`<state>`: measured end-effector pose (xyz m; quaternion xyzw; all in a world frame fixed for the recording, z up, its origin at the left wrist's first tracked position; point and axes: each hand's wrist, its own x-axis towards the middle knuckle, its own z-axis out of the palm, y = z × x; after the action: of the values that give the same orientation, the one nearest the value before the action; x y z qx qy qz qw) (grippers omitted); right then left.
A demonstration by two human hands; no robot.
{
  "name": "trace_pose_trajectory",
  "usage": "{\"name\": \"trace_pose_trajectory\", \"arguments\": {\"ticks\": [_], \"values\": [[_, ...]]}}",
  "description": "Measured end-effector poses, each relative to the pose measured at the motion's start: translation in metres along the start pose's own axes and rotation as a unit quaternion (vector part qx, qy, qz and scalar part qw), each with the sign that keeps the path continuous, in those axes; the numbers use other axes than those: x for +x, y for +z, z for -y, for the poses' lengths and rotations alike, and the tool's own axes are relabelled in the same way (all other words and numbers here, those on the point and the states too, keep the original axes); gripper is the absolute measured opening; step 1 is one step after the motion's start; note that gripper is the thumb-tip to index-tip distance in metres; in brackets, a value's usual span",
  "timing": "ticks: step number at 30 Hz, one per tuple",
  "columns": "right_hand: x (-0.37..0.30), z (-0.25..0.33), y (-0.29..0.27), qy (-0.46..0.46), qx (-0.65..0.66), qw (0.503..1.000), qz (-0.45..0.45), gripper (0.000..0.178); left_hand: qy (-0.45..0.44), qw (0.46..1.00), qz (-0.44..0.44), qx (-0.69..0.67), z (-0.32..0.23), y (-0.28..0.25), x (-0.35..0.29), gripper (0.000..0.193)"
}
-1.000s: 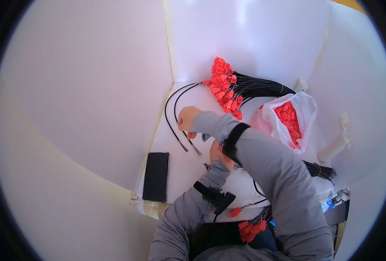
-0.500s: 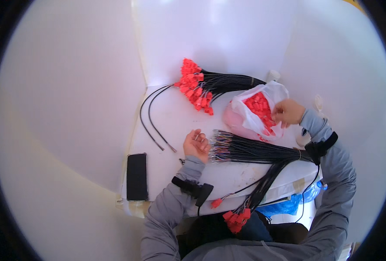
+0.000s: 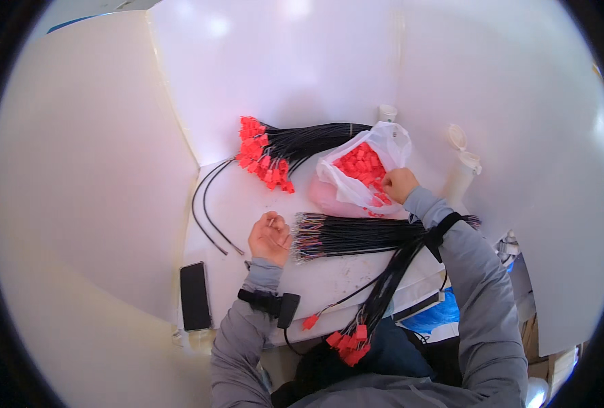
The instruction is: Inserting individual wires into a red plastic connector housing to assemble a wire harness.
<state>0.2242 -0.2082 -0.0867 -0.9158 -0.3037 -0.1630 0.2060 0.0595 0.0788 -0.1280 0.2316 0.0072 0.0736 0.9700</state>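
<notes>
Palm up, my left hand [image 3: 270, 238] rests over the table with its fingers loosely curled and apart, and nothing shows in it. Close beside it are the stripped, coloured wire ends of a thick bundle of black cables [image 3: 356, 234]. My right hand [image 3: 400, 184] is at the right rim of a white plastic bag [image 3: 392, 141]. Its fingers are pinched together, and what they hold, if anything, is hidden. Inside the bag lie many small red connector housings [image 3: 361, 163].
Behind lies another black cable bundle [image 3: 315, 138] with red connectors [image 3: 253, 146]. Two loose cables [image 3: 200, 211] curve at the left, above a dark phone [image 3: 194, 296]. More red-ended cables [image 3: 349, 345] hang over the front edge. White containers [image 3: 462, 175] stand at right.
The whole view has shifted, so the table things appear further left. My right hand remains at the bag's right rim, and my left hand stays beside the wire ends.
</notes>
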Motion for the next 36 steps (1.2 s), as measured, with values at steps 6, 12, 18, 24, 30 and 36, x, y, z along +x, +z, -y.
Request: {"name": "trace_pose_trajectory", "arguments": {"ticks": [6,12,18,24,30,36], "values": [[0.001,-0.003,0.032,0.114,-0.182,0.965,0.148,0.020,-0.015,0.992,0.118,0.047,0.003,0.005,-0.003,0.023],[0.001,0.001,0.039,0.093,-0.159,0.976,0.119,0.017,-0.039,0.980,0.182,0.074,0.000,0.005,-0.005,0.026],[-0.008,0.012,0.012,0.110,-0.091,0.989,-0.028,0.014,-0.052,0.975,0.194,0.100,0.003,0.003,-0.005,0.028],[-0.033,0.029,-0.044,0.143,0.360,0.915,-0.111,0.016,-0.064,0.969,0.212,0.110,0.008,0.013,-0.006,0.028],[-0.100,0.098,-0.066,0.100,0.571,0.810,0.082,0.032,-0.089,0.928,0.295,0.209,0.015,0.006,-0.003,0.033],[-0.095,0.118,-0.038,-0.067,0.415,0.904,0.078,0.033,-0.100,0.884,0.245,0.384,0.028,0.043,-0.020,0.029]]}}
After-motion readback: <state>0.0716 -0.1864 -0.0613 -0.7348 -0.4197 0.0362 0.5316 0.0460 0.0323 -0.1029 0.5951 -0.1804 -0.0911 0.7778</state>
